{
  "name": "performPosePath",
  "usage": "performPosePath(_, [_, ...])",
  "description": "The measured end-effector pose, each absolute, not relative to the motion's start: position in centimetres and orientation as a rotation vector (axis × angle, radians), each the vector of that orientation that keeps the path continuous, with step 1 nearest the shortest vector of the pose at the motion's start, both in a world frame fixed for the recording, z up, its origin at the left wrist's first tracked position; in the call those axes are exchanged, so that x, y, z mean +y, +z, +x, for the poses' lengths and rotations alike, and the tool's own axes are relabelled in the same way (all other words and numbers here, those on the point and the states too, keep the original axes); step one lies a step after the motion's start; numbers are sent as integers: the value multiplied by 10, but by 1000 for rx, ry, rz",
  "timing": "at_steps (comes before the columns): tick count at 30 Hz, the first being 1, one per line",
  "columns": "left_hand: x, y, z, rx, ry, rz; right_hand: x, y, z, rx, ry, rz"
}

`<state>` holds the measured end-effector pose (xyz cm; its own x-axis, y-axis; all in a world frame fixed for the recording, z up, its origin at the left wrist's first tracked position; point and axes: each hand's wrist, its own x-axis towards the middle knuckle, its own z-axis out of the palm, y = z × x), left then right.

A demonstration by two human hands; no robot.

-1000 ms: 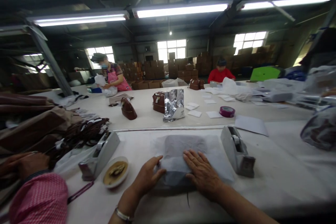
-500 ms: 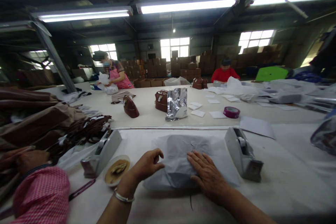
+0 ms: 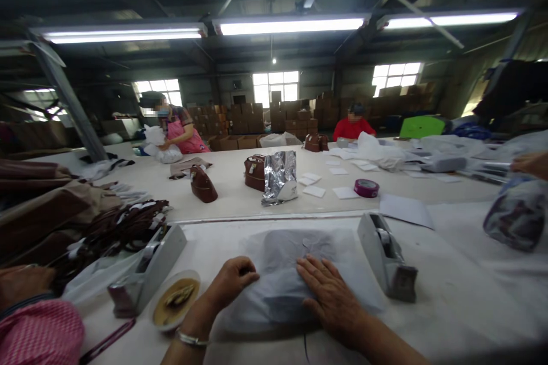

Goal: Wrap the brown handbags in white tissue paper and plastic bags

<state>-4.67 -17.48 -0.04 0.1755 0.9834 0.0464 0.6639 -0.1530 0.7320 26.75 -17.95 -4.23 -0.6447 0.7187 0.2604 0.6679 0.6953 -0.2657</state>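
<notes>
A package in a thin, translucent whitish plastic bag (image 3: pixel 280 291) lies on the white table, and the darker shape inside cannot be made out. My right hand (image 3: pixel 329 296) rests flat on the bag's right half with its fingers stretched out. At the bag's left side, my left hand (image 3: pixel 233 280) has curled fingers with the thumb close to them; whatever they may hold is hidden. Left of that hand sits a round tub (image 3: pixel 175 299) with yellowish contents. Grey tape dispensers flank the bag, one on the left (image 3: pixel 148 271) and one on the right (image 3: pixel 387 256).
Brown handbags (image 3: pixel 203 183), a crumpled silver foil bag (image 3: pixel 280 177), white cards (image 3: pixel 314 191) and a purple tape roll (image 3: pixel 366 187) occupy the far table. Brown straps (image 3: pixel 124 231) are heaped at left. A co-worker's pink checked sleeve (image 3: pixel 43 331) is close by; another person's hand (image 3: pixel 531 164) appears at right.
My left hand's thumb and fingers have drawn closer together. My right hand stays flat on the bag. The view has shifted slightly right, bringing a person's hand in at the right edge.
</notes>
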Motion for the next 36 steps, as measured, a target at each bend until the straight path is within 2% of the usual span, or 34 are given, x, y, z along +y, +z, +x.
performPosePath(4, [-176, -10, -46, 1706, 807, 2123, -179, -42, 266, -2559, 220, -1097])
performPosePath(8, [-196, 5, -29, 2131, 1225, 2371, -179, -44, 267, -2556, 208, -1106])
performPosePath(11, [-223, 9, 5, 1929, 1464, 2661, -178, -46, 267, -2555, 192, -1082])
performPosePath(15, [-244, -13, 45, 1259, 1090, 3094, -178, -44, 267, -2547, 202, -1072])
performPosePath(21, [-227, -31, 44, 1348, 633, 3143, -181, -30, 272, -2561, 361, -1055])
performPosePath(29, [-210, -12, 49, 1308, 711, 2970, -177, -19, 290, -2481, 612, -993])
performPosePath(36, [-201, -8, 53, 1320, 714, 2836, -170, -26, 327, -2384, 423, -1119])
